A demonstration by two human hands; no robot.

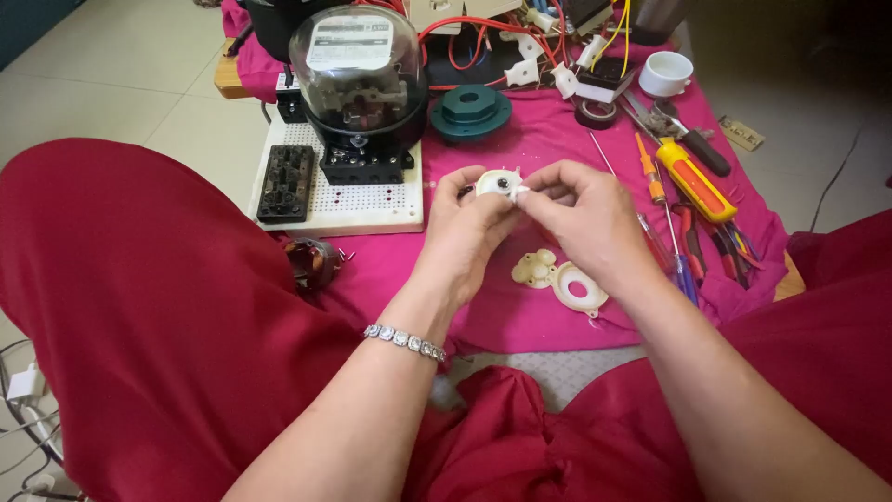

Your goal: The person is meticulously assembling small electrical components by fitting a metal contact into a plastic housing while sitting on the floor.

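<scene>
Centrally, both hands pinch a small white round part [502,184] above the pink cloth [548,139].

Part held mid-air, between the two hands, over the cloth's middle. Left hand [465,228] cups it from below and behind, fingers curled close around its rim; right hand [581,218] meets it from the right, thumb and fingertips narrowed onto its edge. Just below, on the cloth, lies a cream plastic plate with a round hole [562,279], apart from the hands. Bare cloth around that plate; the near cloth edge runs by the red-clad knees. Right: screwdrivers and pliers [692,209] crowd toward the cloth's right edge. Behind: glass-domed electric meter [360,79] on a white perforated board [372,203], green round part [470,110] beside it. White cup [666,72] at far right; contents not visible.
</scene>
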